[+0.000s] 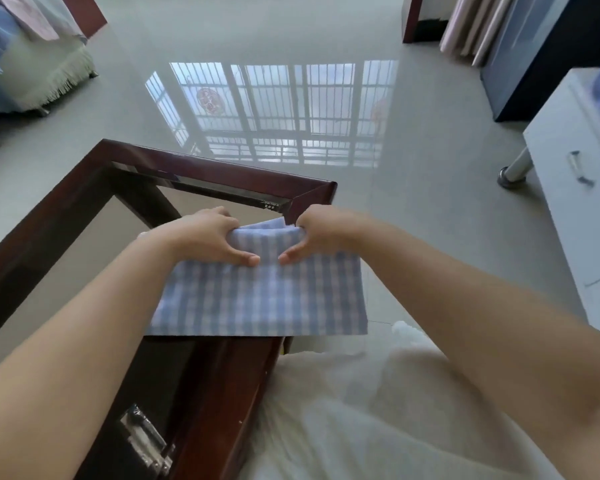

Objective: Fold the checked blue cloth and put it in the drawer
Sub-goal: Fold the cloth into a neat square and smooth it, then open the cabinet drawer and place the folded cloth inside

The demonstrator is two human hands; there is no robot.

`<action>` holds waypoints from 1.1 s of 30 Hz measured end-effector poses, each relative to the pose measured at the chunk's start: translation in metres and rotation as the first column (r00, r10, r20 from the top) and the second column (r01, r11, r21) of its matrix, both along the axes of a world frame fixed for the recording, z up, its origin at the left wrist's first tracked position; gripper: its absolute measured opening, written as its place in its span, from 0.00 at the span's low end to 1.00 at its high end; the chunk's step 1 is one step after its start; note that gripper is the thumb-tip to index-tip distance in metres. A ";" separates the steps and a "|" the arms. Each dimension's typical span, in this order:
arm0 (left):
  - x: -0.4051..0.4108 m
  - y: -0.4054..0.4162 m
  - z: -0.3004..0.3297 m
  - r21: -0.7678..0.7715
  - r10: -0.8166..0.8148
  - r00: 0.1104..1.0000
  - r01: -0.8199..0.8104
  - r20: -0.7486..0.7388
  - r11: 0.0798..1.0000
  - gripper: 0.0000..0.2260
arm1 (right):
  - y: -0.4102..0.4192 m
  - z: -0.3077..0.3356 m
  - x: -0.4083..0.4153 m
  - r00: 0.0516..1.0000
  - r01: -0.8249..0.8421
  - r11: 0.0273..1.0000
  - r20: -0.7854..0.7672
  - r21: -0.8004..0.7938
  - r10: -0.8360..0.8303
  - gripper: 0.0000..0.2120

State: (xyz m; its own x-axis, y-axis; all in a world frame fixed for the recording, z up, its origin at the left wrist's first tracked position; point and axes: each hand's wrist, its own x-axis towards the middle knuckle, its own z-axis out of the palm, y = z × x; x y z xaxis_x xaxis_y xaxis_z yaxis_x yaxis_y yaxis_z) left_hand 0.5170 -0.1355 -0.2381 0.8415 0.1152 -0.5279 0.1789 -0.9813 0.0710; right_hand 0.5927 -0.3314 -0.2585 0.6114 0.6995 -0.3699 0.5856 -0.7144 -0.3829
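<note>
The checked blue cloth [260, 299] lies over the near right corner of a dark wooden table with a glass top [222, 174]. Its near edge hangs just past the table's side. My left hand [205, 237] and my right hand [321, 233] both pinch the cloth's far edge, which is bunched up between them. The thumbs point toward each other over the fabric. A metal handle [146, 441] shows on the table's front at the bottom left, on what looks like a drawer; whether it is open I cannot tell.
A white cabinet [575, 202] with a metal handle stands at the right. A dark cabinet [534, 64] is behind it. A sofa with a fringed cover [39, 74] is at the far left. Glossy tiled floor lies beyond. White fabric [361, 410] covers my lap.
</note>
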 end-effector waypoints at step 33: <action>0.050 -0.255 -0.102 0.091 -0.668 0.600 0.710 0.441 0.698 0.06 | -0.342 -0.066 -0.087 0.408 0.879 0.398 -0.016 -0.262 -0.913 0.36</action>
State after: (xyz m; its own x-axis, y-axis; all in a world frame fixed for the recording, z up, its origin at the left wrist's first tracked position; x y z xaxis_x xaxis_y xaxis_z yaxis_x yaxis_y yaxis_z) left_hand 0.5671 -0.3904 -0.3404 0.7813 -0.6176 -0.0898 -0.6155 -0.7863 0.0529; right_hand 0.5060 -0.6737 -0.3241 0.7737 -0.3144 -0.5500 -0.4833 -0.8542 -0.1916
